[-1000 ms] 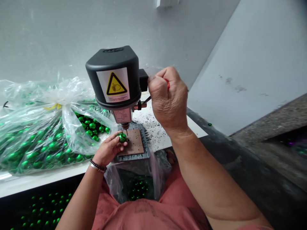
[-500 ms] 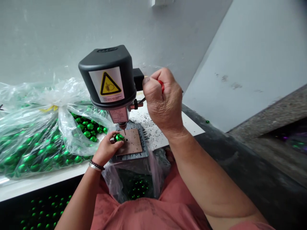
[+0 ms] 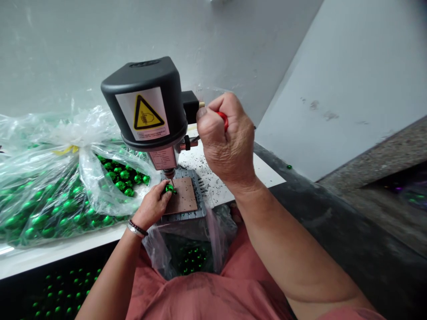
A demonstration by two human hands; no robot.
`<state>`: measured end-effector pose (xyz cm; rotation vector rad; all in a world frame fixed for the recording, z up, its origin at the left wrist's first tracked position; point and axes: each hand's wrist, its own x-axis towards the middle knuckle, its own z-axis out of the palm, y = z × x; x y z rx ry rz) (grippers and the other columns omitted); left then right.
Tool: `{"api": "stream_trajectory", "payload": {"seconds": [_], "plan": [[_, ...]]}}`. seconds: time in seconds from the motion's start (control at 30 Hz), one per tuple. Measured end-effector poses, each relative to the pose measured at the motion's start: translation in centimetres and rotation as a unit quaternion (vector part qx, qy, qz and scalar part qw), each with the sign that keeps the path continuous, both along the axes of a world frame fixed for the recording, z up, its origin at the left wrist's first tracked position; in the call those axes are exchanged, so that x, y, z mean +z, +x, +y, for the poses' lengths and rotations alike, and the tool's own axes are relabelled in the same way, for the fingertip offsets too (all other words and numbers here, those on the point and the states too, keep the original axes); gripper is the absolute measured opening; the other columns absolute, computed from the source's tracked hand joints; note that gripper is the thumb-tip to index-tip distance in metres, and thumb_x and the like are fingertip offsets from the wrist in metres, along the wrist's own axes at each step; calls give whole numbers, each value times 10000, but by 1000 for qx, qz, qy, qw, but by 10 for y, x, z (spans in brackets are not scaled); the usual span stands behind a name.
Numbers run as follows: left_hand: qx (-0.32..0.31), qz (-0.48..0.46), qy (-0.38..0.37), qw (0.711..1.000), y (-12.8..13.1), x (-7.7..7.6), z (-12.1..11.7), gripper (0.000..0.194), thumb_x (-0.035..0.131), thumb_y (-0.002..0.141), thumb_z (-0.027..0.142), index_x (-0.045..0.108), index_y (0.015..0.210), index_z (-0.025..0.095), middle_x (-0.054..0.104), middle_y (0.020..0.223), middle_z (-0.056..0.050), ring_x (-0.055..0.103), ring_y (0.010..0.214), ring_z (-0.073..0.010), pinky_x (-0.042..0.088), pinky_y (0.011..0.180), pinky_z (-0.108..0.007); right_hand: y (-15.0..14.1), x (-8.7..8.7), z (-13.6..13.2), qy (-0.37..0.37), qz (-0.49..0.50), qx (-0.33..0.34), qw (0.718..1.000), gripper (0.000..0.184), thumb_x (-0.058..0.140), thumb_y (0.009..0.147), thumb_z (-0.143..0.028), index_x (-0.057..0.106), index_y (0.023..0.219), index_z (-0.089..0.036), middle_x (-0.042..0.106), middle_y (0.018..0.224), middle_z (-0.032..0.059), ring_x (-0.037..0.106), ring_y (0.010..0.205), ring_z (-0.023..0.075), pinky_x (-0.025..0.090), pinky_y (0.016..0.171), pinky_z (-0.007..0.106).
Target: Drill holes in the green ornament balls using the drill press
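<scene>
My left hand [image 3: 155, 202] grips a shiny green ball [image 3: 170, 189] between thumb and fingers, on the brown board [image 3: 185, 195] under the drill press [image 3: 143, 104]. The drill bit [image 3: 172, 182] points down right at the ball; whether it has entered the ball I cannot tell. Higher up on the right, my right hand [image 3: 228, 142] is closed around the red knob [image 3: 223, 121] of the press's lever. The board lies on the grey metal base [image 3: 201, 202] of the press.
A large clear plastic bag [image 3: 96, 186] full of green balls lies on the white table [image 3: 267, 173] at left. Dark shavings are scattered right of the press. Below its base hangs an open plastic bag [image 3: 156, 253] with more green balls. One green ball [image 3: 289, 167] lies farther right.
My left hand has moved the green ball slightly right and back, to beneath the drill bit. My right hand stays closed on the knob. The view has shifted a little.
</scene>
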<state>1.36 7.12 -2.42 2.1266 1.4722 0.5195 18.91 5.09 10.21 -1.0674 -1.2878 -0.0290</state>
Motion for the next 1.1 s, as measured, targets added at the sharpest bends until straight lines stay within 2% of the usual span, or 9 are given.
{"api": "stream_trajectory", "payload": {"seconds": [0.2, 0.43, 0.57, 0.73, 0.9, 1.1], "plan": [[31, 11, -21, 999, 2, 2, 3, 449, 531, 736, 342, 551, 1147, 163, 643, 1063, -76, 591, 953, -216, 442, 846, -320, 0, -1, 1, 8, -2, 0, 1000, 231, 464, 785, -332, 377, 627, -187, 305, 520, -70, 317, 471, 24, 326, 488, 164], [9, -2, 20, 1000, 7, -5, 6, 448, 607, 678, 281, 595, 1106, 151, 620, 1106, -82, 565, 1004, -204, 405, 927, -328, 0, -2, 0, 19, 8, 19, 1000, 257, 448, 792, -363, 384, 626, -178, 317, 503, -75, 306, 462, 12, 298, 480, 164], [5, -35, -1, 999, 9, -7, 8, 453, 641, 652, 286, 613, 1092, 184, 620, 1112, -56, 566, 1019, -191, 404, 941, -318, 0, -2, 0, 10, 0, 7, 1000, 247, 431, 800, -359, 397, 633, -180, 335, 516, -71, 326, 477, 10, 319, 500, 166], [25, -53, -35, 998, 9, -7, 9, 490, 669, 630, 291, 613, 1101, 166, 620, 1133, -69, 560, 1044, -202, 392, 954, -326, 1, -5, -4, 3, -29, -3, 1000, 245, 407, 809, -380, 435, 660, -188, 334, 522, -69, 322, 476, 9, 327, 484, 162], [22, -78, -36, 996, 9, -9, 9, 464, 669, 625, 271, 630, 1078, 181, 635, 1108, -51, 571, 1022, -205, 402, 936, -322, 4, -15, -13, 4, -70, -14, 997, 172, 484, 774, -302, 433, 666, -178, 349, 527, -75, 293, 471, 3, 334, 475, 155], [19, -95, -34, 995, 8, -13, 9, 485, 672, 624, 261, 620, 1099, 179, 644, 1093, -53, 569, 1026, -210, 398, 942, -327, 2, -40, -25, 42, -117, -40, 991, 95, 495, 745, -180, 431, 677, -168, 377, 530, -74, 321, 462, 2, 333, 475, 161]]}}
